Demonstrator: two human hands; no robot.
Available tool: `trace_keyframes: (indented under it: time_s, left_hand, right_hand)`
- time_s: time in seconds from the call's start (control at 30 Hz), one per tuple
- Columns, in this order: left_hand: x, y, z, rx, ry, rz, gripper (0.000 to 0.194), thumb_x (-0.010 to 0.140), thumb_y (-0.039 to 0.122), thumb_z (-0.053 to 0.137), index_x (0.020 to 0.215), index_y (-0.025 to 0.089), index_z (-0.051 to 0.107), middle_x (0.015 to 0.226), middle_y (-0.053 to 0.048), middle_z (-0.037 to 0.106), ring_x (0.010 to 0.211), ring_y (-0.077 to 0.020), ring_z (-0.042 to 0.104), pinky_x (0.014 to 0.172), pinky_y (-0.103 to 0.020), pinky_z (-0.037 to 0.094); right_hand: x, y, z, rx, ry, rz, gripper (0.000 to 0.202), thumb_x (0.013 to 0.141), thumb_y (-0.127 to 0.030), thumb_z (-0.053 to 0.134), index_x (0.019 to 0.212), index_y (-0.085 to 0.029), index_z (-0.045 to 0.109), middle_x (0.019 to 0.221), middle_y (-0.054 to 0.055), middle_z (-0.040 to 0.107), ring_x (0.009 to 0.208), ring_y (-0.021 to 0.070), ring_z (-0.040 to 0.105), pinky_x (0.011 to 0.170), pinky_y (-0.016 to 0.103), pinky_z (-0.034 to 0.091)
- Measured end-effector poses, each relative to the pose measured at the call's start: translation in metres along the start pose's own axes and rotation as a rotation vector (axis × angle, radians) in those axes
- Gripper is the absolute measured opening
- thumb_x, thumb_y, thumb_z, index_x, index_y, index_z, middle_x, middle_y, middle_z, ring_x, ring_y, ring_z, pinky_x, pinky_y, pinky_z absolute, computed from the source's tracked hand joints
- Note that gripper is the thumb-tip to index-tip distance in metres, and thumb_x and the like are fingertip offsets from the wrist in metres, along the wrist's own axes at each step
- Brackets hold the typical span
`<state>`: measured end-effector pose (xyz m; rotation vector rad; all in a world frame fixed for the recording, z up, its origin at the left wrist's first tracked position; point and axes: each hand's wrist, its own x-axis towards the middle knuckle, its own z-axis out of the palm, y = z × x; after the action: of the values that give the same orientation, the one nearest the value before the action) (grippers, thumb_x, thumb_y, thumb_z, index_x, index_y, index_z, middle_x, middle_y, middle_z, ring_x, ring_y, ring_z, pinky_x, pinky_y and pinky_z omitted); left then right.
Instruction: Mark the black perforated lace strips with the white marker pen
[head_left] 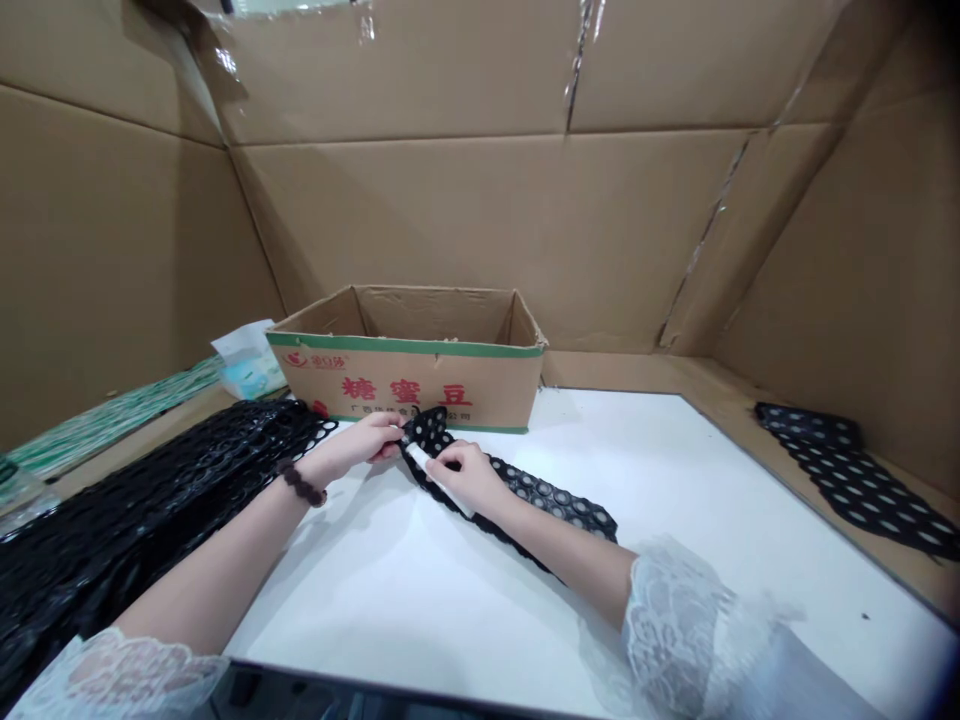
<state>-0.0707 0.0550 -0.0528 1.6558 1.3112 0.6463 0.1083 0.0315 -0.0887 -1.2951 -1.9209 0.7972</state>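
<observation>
A black strip of fabric with pale round dots [551,492] lies slantwise on the white board [360,590]. My left hand [375,438] pinches its far end, where the fabric is bunched in front of the box. In my right hand [472,480] is a slim white tool [418,456], its tip resting at the fabric near my left fingers. My right wrist crosses over the strip. What the tool's tip does at the fabric is too small to tell.
An open cardboard box [405,375] stands behind my hands. Black netted material [142,520] is heaped at left, near a tissue pack [251,365] and green-white strands [127,415]. Another dotted strip [855,480] lies at right. Cardboard walls [465,220] enclose the area.
</observation>
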Motion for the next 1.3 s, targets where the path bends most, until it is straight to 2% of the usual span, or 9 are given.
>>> trace_keyframes:
  time_s: [0.33, 0.5, 0.67, 0.83, 0.9, 0.97, 1.03, 1.17, 1.3]
  left_hand:
    - [0.006, -0.011, -0.007, -0.136, -0.064, -0.024, 0.014, 0.07, 0.028, 0.048, 0.074, 0.015, 0.046, 0.045, 0.006, 0.041, 0.036, -0.0063, 0.035, 0.038, -0.019, 0.022]
    - [0.006, -0.017, -0.006, -0.142, -0.097, -0.039, 0.012, 0.071, 0.027, 0.047, 0.077, 0.016, 0.046, 0.044, 0.006, 0.044, 0.038, -0.0078, 0.041, 0.041, -0.02, 0.029]
    - [0.004, -0.018, -0.01, -0.127, -0.176, -0.066, 0.017, 0.068, 0.024, 0.05, 0.081, 0.013, 0.05, 0.055, 0.0, 0.057, 0.049, -0.0116, 0.053, 0.047, -0.022, 0.036]
    - [0.005, -0.021, -0.013, -0.124, -0.197, -0.063, 0.016, 0.069, 0.024, 0.048, 0.079, 0.012, 0.052, 0.055, -0.002, 0.06, 0.05, -0.0121, 0.055, 0.048, -0.022, 0.037]
    - [0.006, -0.023, -0.014, -0.124, -0.199, -0.061, 0.015, 0.069, 0.025, 0.048, 0.078, 0.012, 0.051, 0.054, -0.002, 0.059, 0.049, -0.0122, 0.055, 0.047, -0.022, 0.037]
    - [0.008, -0.025, -0.015, -0.12, -0.202, -0.055, 0.014, 0.069, 0.025, 0.048, 0.076, 0.013, 0.05, 0.053, -0.002, 0.059, 0.048, -0.0122, 0.055, 0.046, -0.022, 0.037]
    - [0.009, -0.027, -0.015, -0.117, -0.202, -0.041, 0.013, 0.069, 0.025, 0.047, 0.075, 0.013, 0.049, 0.052, -0.003, 0.059, 0.047, -0.0121, 0.054, 0.047, -0.022, 0.037]
    - [0.009, -0.029, -0.014, -0.112, -0.203, -0.02, 0.012, 0.07, 0.024, 0.046, 0.076, 0.014, 0.048, 0.051, -0.003, 0.059, 0.046, -0.0124, 0.053, 0.047, -0.022, 0.038]
    - [0.008, -0.028, -0.014, -0.094, -0.18, -0.01, 0.013, 0.074, 0.027, 0.043, 0.078, 0.015, 0.046, 0.051, -0.003, 0.059, 0.047, -0.0127, 0.054, 0.047, -0.021, 0.038]
  right_hand:
    - [0.002, 0.001, -0.001, -0.043, -0.032, -0.028, 0.025, 0.074, -0.035, 0.053, 0.062, -0.018, 0.067, 0.079, 0.003, 0.063, 0.081, 0.0174, 0.054, 0.075, 0.028, 0.038]
    - [0.001, 0.002, 0.0, -0.058, -0.039, -0.046, 0.025, 0.074, -0.035, 0.051, 0.063, -0.018, 0.068, 0.08, 0.004, 0.063, 0.083, 0.0184, 0.054, 0.078, 0.03, 0.037]
    - [-0.001, 0.001, -0.001, -0.09, -0.05, -0.066, 0.025, 0.073, -0.037, 0.052, 0.066, -0.019, 0.068, 0.085, 0.005, 0.063, 0.088, 0.0202, 0.053, 0.082, 0.032, 0.035]
    - [-0.002, -0.001, -0.006, -0.104, -0.1, -0.087, 0.026, 0.074, -0.037, 0.052, 0.065, -0.018, 0.067, 0.084, 0.005, 0.063, 0.086, 0.0192, 0.053, 0.081, 0.031, 0.036]
    - [-0.001, -0.001, -0.011, -0.104, -0.135, -0.106, 0.024, 0.071, -0.039, 0.055, 0.066, -0.018, 0.067, 0.082, 0.004, 0.062, 0.085, 0.0193, 0.053, 0.079, 0.03, 0.037]
    - [-0.002, 0.0, -0.016, -0.107, -0.175, -0.13, 0.023, 0.061, -0.039, 0.064, 0.07, -0.018, 0.066, 0.083, 0.004, 0.061, 0.086, 0.0207, 0.052, 0.077, 0.03, 0.038]
    - [-0.002, 0.001, -0.02, -0.11, -0.202, -0.154, 0.026, 0.053, -0.033, 0.07, 0.075, -0.019, 0.065, 0.085, 0.004, 0.06, 0.088, 0.0221, 0.051, 0.076, 0.031, 0.039]
    - [0.0, 0.006, -0.021, -0.096, -0.19, -0.201, 0.017, 0.063, -0.021, 0.059, 0.079, -0.017, 0.063, 0.083, 0.004, 0.061, 0.084, 0.019, 0.053, 0.075, 0.029, 0.04]
    - [0.002, 0.011, -0.02, -0.046, -0.149, -0.245, 0.022, 0.072, -0.019, 0.05, 0.092, -0.017, 0.059, 0.087, 0.002, 0.063, 0.079, 0.0137, 0.056, 0.073, 0.024, 0.041]
